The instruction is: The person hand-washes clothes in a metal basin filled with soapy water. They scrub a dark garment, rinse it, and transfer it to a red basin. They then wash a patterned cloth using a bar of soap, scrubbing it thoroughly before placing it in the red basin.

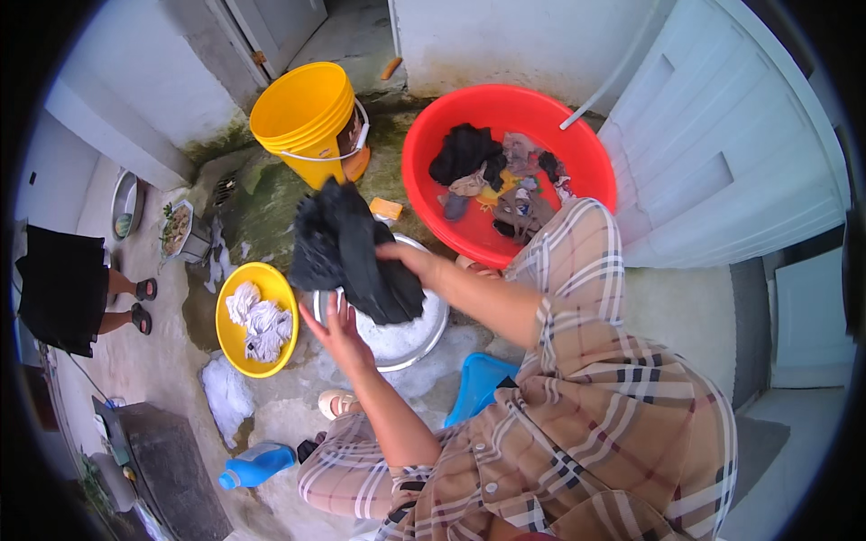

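Observation:
A black garment [362, 253], bunched and partly blurred, hangs above a metal basin [436, 331] of white suds. My right hand [414, 262] grips its right side, fingers partly hidden by the cloth. Under the garment's lower left edge is my left hand [345, 338], fingers spread; whether the fingertips touch the cloth is hard to tell. Left of the basin stands a small yellow basin [223, 338] with wet white cloths [264, 324] in it. A large red tub [433, 216] at the upper right holds dark and brownish clothes [467, 152]. An orange soap bar [385, 208] lies behind the metal basin.
A yellow bucket [301, 101] with a white handle stands near the doorway. On the wet concrete are a blue bottle [257, 465], foam [226, 399] and a potted plant [184, 230]. A blue plastic item [477, 385] is by my knees. Another person's sandalled feet [142, 318] show at left.

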The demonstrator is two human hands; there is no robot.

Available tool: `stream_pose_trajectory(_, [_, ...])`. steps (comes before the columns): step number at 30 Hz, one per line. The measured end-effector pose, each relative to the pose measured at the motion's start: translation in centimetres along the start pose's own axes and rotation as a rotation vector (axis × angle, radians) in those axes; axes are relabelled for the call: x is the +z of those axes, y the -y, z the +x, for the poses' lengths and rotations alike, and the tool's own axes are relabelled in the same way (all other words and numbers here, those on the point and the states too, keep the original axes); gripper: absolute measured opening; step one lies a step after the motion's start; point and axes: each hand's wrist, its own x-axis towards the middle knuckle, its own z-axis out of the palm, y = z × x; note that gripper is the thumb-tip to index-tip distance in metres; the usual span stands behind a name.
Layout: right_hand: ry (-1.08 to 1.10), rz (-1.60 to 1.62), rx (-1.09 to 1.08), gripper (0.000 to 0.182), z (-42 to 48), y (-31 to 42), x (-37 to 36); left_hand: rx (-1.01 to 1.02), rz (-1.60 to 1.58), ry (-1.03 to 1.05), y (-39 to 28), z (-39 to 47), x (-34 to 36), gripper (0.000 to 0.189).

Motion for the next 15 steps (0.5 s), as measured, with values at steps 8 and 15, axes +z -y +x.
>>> stream_pose_trajectory(8, [0.008, -0.396, -0.364, 0.034, 1.6, 24.1, -0.5, -0.323, 0.184, -0.319, 9.0, 3.2, -8.6, 0.044])
stream_pose_trajectory(15, [-0.219, -0.049, -0.804, 0.031, 0.6, 28.4, -11.0, -0.519, 0.479, -0.223, 13.8, 2.6, -10.9, 0.042])
